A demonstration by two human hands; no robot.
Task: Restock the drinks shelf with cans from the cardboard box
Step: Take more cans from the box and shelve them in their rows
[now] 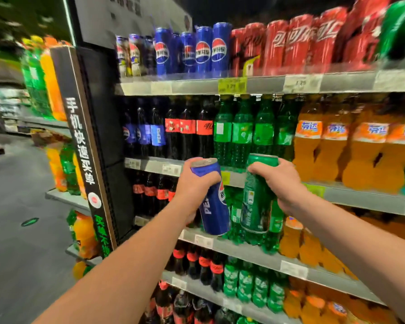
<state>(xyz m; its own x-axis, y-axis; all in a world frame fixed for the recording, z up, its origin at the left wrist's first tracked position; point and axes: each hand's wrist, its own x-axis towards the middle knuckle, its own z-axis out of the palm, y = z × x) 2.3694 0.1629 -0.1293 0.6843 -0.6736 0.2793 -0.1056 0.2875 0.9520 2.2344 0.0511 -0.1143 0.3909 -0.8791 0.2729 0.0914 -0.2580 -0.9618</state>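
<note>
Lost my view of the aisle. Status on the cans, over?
Left hand grips blue can. Right hand grips green can. Both in front of bottle rows, below can shelf. Nothing seen blocking.

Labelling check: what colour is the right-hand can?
Green; the right hand grips the can, seen in the head view.

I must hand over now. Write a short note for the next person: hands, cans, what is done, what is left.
Left hand grips a blue can, tilted, before the shelves.
Right hand grips a green can beside it, cans apart.
Top shelf holds rows of blue cans and red cans.
Done: both cans in hand. Left: set each on the top shelf; box not in view.
</note>
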